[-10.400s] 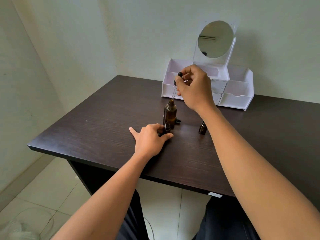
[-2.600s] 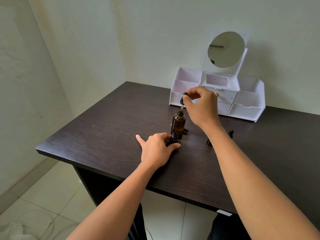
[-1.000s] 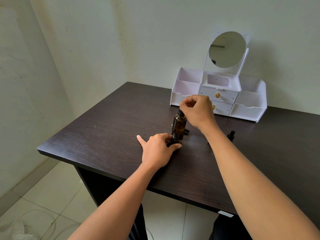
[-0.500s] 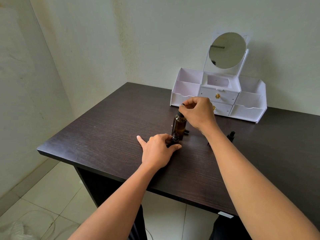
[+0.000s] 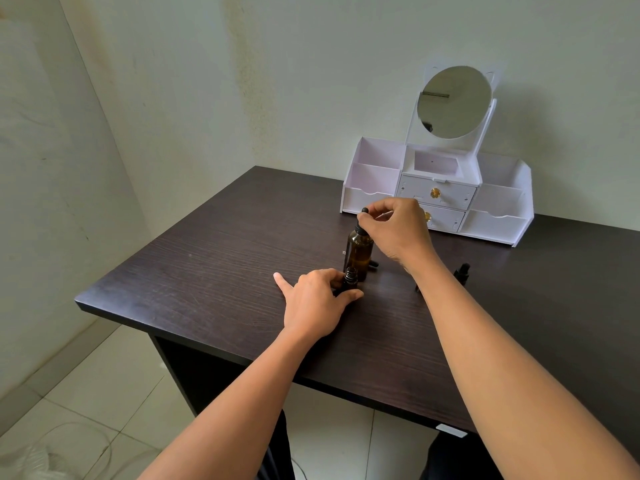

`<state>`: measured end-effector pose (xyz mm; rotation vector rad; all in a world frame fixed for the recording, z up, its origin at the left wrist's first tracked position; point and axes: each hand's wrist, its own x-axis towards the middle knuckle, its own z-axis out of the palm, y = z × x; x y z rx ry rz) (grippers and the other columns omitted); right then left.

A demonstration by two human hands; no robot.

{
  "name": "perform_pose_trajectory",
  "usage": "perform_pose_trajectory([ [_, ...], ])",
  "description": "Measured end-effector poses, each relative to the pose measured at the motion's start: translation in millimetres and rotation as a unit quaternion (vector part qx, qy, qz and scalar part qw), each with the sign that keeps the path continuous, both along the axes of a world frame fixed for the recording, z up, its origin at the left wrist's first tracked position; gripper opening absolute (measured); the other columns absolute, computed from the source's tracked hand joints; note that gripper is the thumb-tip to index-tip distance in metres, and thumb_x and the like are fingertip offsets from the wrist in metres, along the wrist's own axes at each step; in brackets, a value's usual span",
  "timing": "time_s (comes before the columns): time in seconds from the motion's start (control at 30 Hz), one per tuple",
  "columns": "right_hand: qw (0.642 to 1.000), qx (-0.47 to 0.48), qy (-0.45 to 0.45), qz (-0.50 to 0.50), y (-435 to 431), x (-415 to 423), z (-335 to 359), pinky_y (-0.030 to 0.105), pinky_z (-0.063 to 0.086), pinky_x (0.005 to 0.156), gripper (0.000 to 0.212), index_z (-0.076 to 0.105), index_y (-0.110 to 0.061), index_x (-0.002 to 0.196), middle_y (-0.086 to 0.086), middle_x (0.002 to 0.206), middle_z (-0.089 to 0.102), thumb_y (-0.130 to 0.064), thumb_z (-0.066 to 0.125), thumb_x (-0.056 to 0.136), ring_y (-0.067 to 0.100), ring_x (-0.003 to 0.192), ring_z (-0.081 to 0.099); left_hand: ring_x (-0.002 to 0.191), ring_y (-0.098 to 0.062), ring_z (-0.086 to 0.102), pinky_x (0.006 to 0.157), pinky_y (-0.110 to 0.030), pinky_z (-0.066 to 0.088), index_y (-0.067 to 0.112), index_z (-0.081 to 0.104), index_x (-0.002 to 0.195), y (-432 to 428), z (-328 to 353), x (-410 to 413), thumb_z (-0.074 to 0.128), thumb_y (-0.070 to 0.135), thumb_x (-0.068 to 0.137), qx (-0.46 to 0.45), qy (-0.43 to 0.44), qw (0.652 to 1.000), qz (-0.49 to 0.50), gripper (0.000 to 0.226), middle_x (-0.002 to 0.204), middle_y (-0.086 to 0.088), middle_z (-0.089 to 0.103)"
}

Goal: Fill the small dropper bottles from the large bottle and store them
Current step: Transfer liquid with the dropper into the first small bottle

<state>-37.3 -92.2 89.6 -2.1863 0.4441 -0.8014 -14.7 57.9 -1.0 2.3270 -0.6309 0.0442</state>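
Since the frame two and a half seconds back, your right hand point(image 5: 398, 230) has come down from above the large bottle point(image 5: 359, 254), and the dropper cap point(image 5: 363, 221) it carried now sits in that bottle's neck; your left hand point(image 5: 317, 299) has not shifted.

Starting at the left, your left grip is pressed together around the small dropper bottle point(image 5: 350, 277): thumb on its right side, curled fingers on its left, index finger stretched flat on the tabletop point(image 5: 207, 271). That small bottle stands upright with its threaded neck open, poking up just above the grip. It is dark glass, round and squat.

Just beyond that grip, touching or nearly touching the small bottle, stands the large bottle, a smooth amber glass cylinder with rounded shoulders. Your right grip sits directly over it, fingertips pinching the black rubber bulb of the dropper cap from the right side.

To the right of your right forearm, another small dark bottle point(image 5: 462, 271) with a black cap stands on the tabletop, well apart from both grips.

Behind your right grip, against the wall, is a white plastic organiser point(image 5: 370, 188) with open compartments, two drawers with gold knobs and a round mirror point(image 5: 453, 102). You are working on dark, matte wood grain.
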Motion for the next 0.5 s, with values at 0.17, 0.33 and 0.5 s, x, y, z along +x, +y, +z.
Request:
perform_pose_trajectory([
  [0.17,1.0,0.002,-0.004,0.009,2,-2,2,0.025,0.051,0.069,0.012,0.076,-0.013,0.094,-0.003,0.085,0.071,-0.021,0.071,0.089,0.011,0.076,0.064,0.111,-0.013,0.063,0.114,-0.063,-0.014,0.035,0.068,0.116,-1,0,0,0.063,0.062,0.086,-0.001,0.0,1.0,0.001,0.041,0.102,0.011,0.073],
  [0.33,0.999,0.018,-0.031,0.006,3,-3,11,0.019,0.045,0.063,0.013,0.075,-0.014,0.096,-0.009,0.08,0.067,-0.024,0.067,0.091,0.003,0.071,0.061,0.111,-0.014,0.063,0.115,-0.063,-0.014,0.035,0.068,0.116,0,1,-1,0.063,0.062,0.086,0.001,0.006,1.0,0.0,0.04,0.101,0.011,0.074],
  [0.5,0.996,0.005,-0.091,0.004,0,-7,29,0.018,0.047,0.064,0.015,0.071,-0.013,0.101,-0.003,0.092,0.073,-0.025,0.063,0.095,0.006,0.073,0.066,0.11,-0.013,0.063,0.116,-0.063,-0.012,0.035,0.069,0.112,-1,1,-1,0.064,0.063,0.086,-0.001,0.001,1.0,0.006,0.038,0.099,0.011,0.073],
])
